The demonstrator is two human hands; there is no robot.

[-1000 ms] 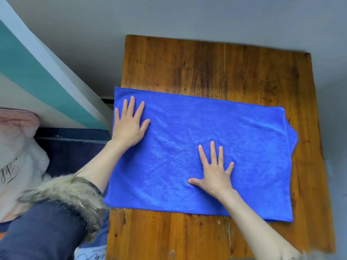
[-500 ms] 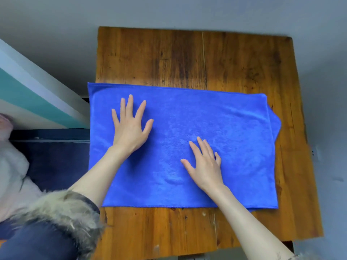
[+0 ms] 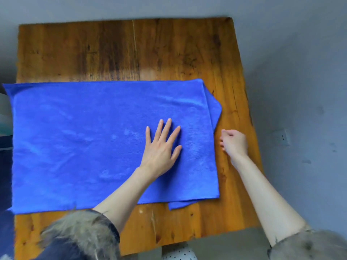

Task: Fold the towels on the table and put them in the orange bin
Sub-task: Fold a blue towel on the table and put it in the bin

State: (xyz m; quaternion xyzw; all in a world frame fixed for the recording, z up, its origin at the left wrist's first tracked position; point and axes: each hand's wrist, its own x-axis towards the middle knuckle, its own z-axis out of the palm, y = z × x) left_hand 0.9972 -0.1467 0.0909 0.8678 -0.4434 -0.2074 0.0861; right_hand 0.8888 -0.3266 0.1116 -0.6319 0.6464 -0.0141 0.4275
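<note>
Blue microfibre towel (image 3: 93,137) is lying spread on the worn brown wooden worktop (image 3: 131,53), already doubled over once by the look of it, since an under-layer peeks out at the edge right next to the right hand and at the near corner. So I'd call it one fold done, with more folds left, and then the trip to the orange bin, which isn't in view at all. Only this one towel shows.

Left hand (image 3: 161,149) is pressed flat, fingers spread wide, palm down on the towel, pinning it rather than holding anything. Right hand (image 3: 233,141) is just off the towel's edge, over bare wood, fingers curled loosely into a narrow grip with nothing in it. My guess is it's about to pinch that edge.
</note>
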